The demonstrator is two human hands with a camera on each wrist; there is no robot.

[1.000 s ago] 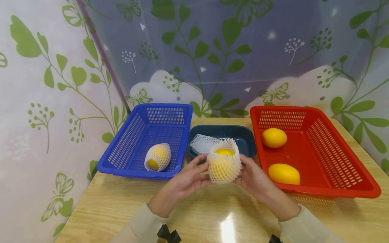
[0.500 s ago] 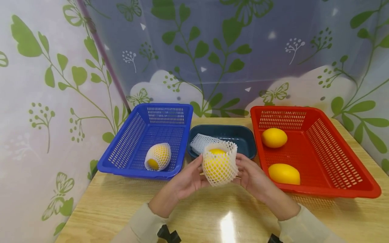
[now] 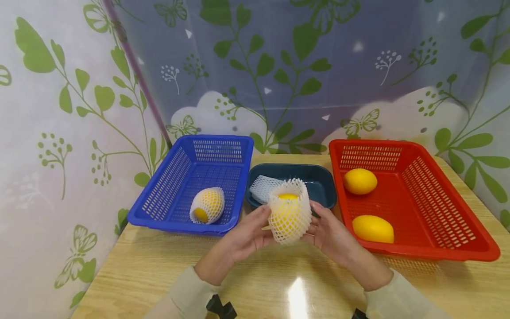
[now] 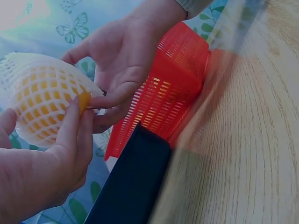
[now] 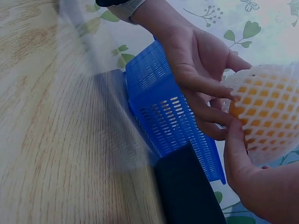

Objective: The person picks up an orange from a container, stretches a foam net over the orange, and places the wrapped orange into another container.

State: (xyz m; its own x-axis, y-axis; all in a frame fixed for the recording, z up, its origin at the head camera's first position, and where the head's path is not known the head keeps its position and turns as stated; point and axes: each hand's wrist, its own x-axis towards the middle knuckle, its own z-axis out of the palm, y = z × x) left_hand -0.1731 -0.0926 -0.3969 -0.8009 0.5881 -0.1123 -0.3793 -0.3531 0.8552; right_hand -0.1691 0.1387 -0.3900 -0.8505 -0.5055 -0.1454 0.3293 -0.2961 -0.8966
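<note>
Between both hands, above the table, is a yellow mango (image 3: 288,219) in a white foam net sleeve. The net's open end points up in the head view, and a bit of yellow skin shows inside. My left hand (image 3: 245,237) grips its left side with thumb and fingers. On the other side, my right hand (image 3: 332,235) grips it with bent fingers. In the left wrist view, fingertips of both hands meet at the net's lower end, where bare yellow skin (image 4: 84,101) shows. A dark tray (image 3: 318,188) behind the hands contains flat white foam nets (image 3: 263,188).
To the left stands a blue basket (image 3: 215,173) with one net-wrapped mango (image 3: 209,204) inside. A red basket (image 3: 402,199) on the right has two bare mangoes, one farther back (image 3: 360,181) and one nearer (image 3: 372,229). All stand on a wooden table (image 3: 255,283).
The held mango has shifted slightly left and tilted between the hands. Less yellow shows at the net's upper opening, and the net's edge stands higher around it. Baskets and tray are unchanged.
</note>
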